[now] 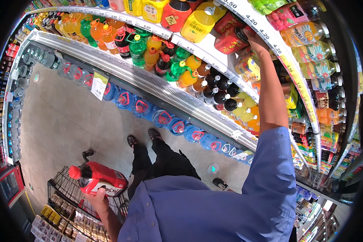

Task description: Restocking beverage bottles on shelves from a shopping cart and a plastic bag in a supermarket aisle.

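My left hand (pixel 97 200) is wrapped round a large drink bottle (pixel 115 179) with a red label, a red cap and dark contents, tilted above a black wire shopping cart (pixel 60 189). Up on the cooler shelf, my right hand (pixel 255 43) is closed round the dark end of a red-labelled bottle (pixel 228 42) lying on its side; part of the fingers is hidden. Another red bottle (pixel 226 23) lies just behind it. Beside these stand large yellow-labelled bottles (pixel 198 26) and a red-labelled jug (pixel 176 16). A yellow-labelled pack (pixel 248 67) sits below my right wrist.
Lower shelves hold rows of green, orange and dark soda bottles (pixel 138 50). A metal grille (pixel 149 74) edges the cooler. Big blue water jugs (pixel 141 107) line its foot. Water bottles (pixel 16 105) stand along the left. Another person's shoe (pixel 220 184) shows on the floor.
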A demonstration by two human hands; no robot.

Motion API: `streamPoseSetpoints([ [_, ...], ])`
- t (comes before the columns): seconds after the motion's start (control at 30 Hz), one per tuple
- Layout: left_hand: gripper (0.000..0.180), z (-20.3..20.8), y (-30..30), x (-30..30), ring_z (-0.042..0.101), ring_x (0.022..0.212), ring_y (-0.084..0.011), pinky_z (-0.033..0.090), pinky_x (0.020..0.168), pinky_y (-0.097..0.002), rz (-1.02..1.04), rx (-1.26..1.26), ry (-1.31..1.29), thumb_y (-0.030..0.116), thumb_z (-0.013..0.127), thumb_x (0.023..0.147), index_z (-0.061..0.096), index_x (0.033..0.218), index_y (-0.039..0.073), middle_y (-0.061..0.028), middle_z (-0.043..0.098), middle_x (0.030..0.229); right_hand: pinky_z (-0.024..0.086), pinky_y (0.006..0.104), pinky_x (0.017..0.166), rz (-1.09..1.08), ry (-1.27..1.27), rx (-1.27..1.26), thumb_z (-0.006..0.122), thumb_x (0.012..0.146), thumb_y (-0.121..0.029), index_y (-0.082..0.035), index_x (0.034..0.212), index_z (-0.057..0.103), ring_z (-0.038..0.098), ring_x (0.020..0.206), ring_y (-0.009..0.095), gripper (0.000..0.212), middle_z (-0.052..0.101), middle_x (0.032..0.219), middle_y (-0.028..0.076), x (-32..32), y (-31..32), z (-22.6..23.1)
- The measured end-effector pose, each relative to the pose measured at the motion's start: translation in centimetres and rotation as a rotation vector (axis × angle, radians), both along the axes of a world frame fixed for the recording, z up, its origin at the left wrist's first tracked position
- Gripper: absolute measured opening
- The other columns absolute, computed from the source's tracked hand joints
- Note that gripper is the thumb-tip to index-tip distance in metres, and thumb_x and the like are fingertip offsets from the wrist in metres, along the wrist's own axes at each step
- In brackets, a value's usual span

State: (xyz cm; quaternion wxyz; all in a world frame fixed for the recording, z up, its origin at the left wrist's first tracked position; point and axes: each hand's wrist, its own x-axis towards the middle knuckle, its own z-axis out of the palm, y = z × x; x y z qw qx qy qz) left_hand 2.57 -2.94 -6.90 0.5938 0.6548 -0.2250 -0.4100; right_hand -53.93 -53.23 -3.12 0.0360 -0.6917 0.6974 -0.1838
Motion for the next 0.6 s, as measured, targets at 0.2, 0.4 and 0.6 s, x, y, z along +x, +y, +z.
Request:
streamPoseSetpoints([
  [0.2, 0.077, 0.0, 0.1, 0.2, 0.06, 0.102, -0.0216, 0.049, 0.091, -0.0354, -0.052, -0.03, -0.008, 0.02, 0.079, 0.072, 0.039, 0.136, 0.002, -0.0106, 0.058, 0.118, 0.04, 0.0417, 0.101, 0.094, 0.202, -0.308, 0.065, 0.086, -0.047, -0.009, 0.126, 0.059, 0.055, 0.117, 0.034, 0.055, 0.061, 0.125, 0.015, 1.6, -4.6, -1.6],
  [0.4, 0.079, 0.0, 1.0, 0.6, 0.06, 0.101, -0.0212, 0.049, 0.089, -0.0356, -0.011, -0.039, -0.054, 0.023, 0.081, 0.071, 0.039, 0.135, 0.001, -0.0107, 0.058, 0.117, 0.037, 0.0416, 0.105, 0.061, 0.305, -0.333, 0.068, 0.086, -0.039, -0.012, 0.127, 0.059, 0.053, 0.121, 0.033, 0.05, 0.06, 0.13, 0.011, 3.3, -5.8, -1.1],
  [0.6, 0.066, -0.4, 3.5, 0.7, 0.064, 0.093, -0.0187, 0.053, 0.083, -0.0344, 0.142, 0.115, 0.055, 0.008, 0.078, 0.065, 0.051, 0.124, 0.0, -0.0075, 0.063, 0.105, 0.043, 0.043, 0.099, -0.15, 0.171, 0.239, 0.06, 0.088, -0.04, -0.011, 0.13, 0.055, 0.056, 0.112, 0.034, 0.051, 0.059, 0.126, 0.015, 6.4, -4.0, -1.4],
])
